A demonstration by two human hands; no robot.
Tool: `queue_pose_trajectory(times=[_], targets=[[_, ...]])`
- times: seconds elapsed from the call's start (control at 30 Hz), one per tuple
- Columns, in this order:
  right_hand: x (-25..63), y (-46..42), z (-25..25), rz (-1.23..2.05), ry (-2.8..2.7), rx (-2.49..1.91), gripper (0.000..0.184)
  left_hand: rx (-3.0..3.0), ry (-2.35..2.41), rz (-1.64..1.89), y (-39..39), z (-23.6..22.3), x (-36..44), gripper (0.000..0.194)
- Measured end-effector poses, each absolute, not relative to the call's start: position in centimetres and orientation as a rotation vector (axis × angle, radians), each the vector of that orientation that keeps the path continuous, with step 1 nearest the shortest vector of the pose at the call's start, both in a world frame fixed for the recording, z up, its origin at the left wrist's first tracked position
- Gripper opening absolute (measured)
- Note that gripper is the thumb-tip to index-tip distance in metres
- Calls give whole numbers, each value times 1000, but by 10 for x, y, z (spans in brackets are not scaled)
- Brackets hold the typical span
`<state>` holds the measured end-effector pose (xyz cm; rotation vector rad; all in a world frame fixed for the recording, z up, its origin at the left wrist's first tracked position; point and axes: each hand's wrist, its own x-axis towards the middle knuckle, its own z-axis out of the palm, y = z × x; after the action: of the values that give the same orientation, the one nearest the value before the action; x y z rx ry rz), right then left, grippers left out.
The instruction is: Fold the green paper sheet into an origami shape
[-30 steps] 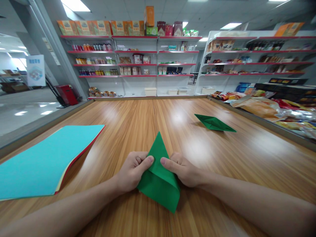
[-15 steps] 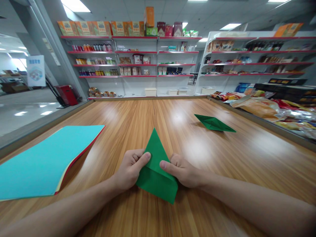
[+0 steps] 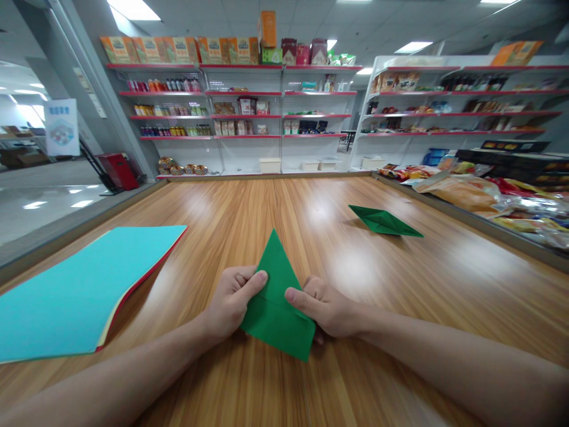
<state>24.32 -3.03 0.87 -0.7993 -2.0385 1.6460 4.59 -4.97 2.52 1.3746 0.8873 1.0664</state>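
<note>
A folded green paper [image 3: 275, 296] with a pointed far tip is held just above the wooden table [image 3: 275, 207]. My left hand [image 3: 233, 299] pinches its left edge, thumb on top. My right hand [image 3: 326, 307] pinches its right edge the same way. The near flap of the paper is bent toward me between the two hands. A second folded green paper [image 3: 384, 221], flat and boat-like, lies farther back on the right, untouched.
A stack of coloured sheets [image 3: 84, 284], cyan on top with yellow and red beneath, lies at the left. Snack bags [image 3: 471, 190] fill a bin along the table's right edge. Shop shelves [image 3: 249, 112] stand behind the table.
Both hands have drawn the near flap of the green paper up and back, so it reaches less far toward me. The pointed tip has shifted slightly left and away.
</note>
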Motion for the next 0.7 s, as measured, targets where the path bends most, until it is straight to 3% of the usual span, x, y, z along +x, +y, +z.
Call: queue_pose_trajectory(times=[0.7], targets=[[256,-21,5,1646,-2273,-725,76,1254,860,1115,-38,15,41,42]])
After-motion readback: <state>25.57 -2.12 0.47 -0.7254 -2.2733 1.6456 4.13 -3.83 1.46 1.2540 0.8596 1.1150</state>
